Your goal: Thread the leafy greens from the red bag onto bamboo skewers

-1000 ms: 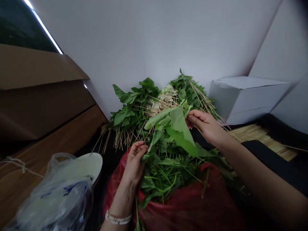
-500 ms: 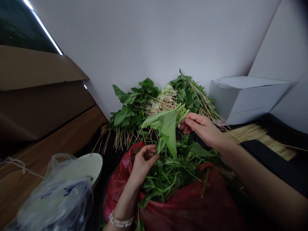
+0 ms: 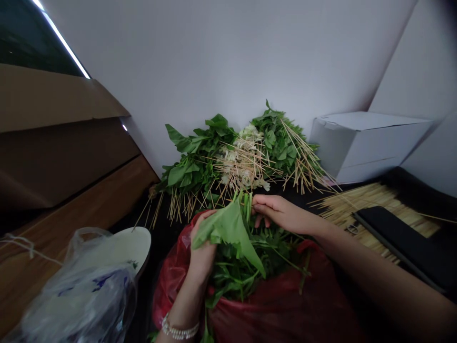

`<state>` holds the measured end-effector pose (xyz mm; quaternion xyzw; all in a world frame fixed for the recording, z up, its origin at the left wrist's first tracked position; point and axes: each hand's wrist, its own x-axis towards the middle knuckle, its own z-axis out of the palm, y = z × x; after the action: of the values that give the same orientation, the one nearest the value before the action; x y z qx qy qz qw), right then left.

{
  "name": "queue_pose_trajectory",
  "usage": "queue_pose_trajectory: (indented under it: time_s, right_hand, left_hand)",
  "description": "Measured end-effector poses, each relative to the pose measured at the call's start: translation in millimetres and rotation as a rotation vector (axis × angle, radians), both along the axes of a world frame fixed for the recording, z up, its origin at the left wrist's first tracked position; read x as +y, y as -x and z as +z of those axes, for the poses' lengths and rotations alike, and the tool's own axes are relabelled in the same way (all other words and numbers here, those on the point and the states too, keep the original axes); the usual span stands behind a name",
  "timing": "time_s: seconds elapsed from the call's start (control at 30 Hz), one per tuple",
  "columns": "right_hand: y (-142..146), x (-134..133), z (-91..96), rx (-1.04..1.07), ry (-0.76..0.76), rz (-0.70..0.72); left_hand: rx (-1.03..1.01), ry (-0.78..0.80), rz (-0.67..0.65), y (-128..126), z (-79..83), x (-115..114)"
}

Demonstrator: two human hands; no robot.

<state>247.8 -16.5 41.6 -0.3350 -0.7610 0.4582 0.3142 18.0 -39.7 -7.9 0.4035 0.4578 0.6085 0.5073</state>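
Note:
Above the bag, a small bunch of leafy greens (image 3: 228,228) hangs with its broad pale leaf drooping down and its cut stems pointing up. My right hand (image 3: 276,212) pinches the bunch at the stem end. My left hand (image 3: 202,252), with a beaded bracelet at the wrist, is at the leaf's left side; the leaf covers most of its fingers, so their grip is hidden. Below both hands, loose greens (image 3: 239,276) fill an opened red plastic bag (image 3: 282,314).
Against the wall lie skewered greens (image 3: 189,166) and skewered pale leaves (image 3: 243,162). A white box (image 3: 378,147) stands right, near many loose bamboo skewers (image 3: 389,209) and a dark flat case (image 3: 396,243). On the left are a white bowl (image 3: 137,243), clear plastic bag (image 3: 78,295) and cardboard box (image 3: 60,157).
My right hand has come down and toward me with the greens, and the bunch now hangs leaf-down. My left hand has moved slightly left, behind the leaf.

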Motion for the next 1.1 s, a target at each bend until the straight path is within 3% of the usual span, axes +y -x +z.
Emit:
queue_pose_trajectory:
  time_s: [0.17,0.33,0.5,0.73,0.93,1.1]
  right_hand:
    - [-0.1,0.2,-1.6,-0.056,-0.003,0.033]
    - [-3.7,-0.9,2.0,-0.155,-0.074,0.044]
    - [-17.4,-2.8,15.8,-0.112,-0.154,-0.004]
    - [-17.4,-7.3,19.2,-0.302,-0.136,0.213]
    - [-2.8,-5.5,0.6,-0.363,-0.280,-0.032]
    - [1.6,-5.7,-4.9,-0.386,-0.339,-0.096]
  left_hand:
    - [-0.277,-0.012,-0.037,-0.2,3.5,5.9]
    - [-0.353,0.051,-0.049,2.2,-0.4,8.1]
    - [-0.340,0.052,-0.002,4.3,-3.8,13.6]
    - [-0.371,0.139,0.024,1.5,1.9,11.7]
    - [-0.359,0.142,-0.032,-5.9,7.3,4.3]
    - [-0.341,0.141,-0.054,-6.6,8.1,3.6]
